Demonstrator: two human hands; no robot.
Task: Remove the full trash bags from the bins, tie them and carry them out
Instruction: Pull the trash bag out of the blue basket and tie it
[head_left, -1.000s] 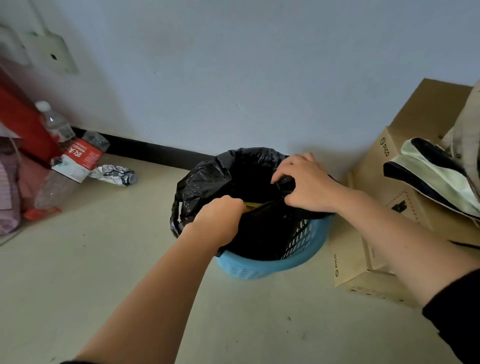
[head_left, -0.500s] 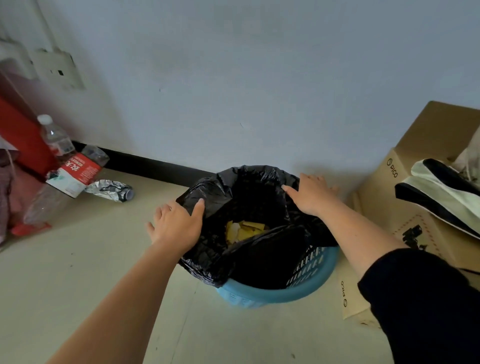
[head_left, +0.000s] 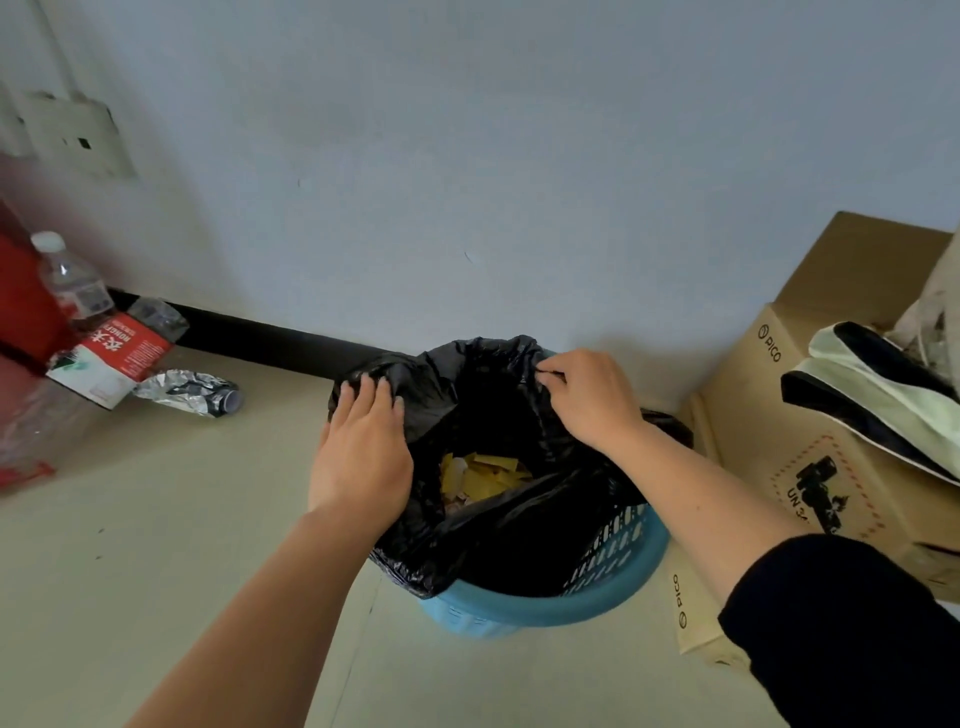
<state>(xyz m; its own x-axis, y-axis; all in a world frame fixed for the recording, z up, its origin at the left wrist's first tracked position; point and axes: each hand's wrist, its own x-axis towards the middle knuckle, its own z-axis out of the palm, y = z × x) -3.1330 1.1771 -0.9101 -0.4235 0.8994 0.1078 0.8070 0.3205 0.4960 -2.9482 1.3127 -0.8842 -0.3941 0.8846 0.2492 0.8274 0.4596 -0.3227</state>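
My left hand lies palm down on the left rim of the trash bag, fingers straight and side by side, thumb out of sight. My right hand is at the far right rim, fingers curled and pinching a fold of the black plastic. The bag sits inside the blue bin, its mouth open between my hands, and its edge is draped over the bin's near and left lip. On the right the lattice wall of the bin shows bare. Yellow scraps lie down in the bag. The bin stands on the floor close to the wall. A cardboard box stands just beside the bin on the right. Left of the bin the floor is open up to a crushed can and plastic bottles well apart from it. Nearer to me than the bin there is only floor.
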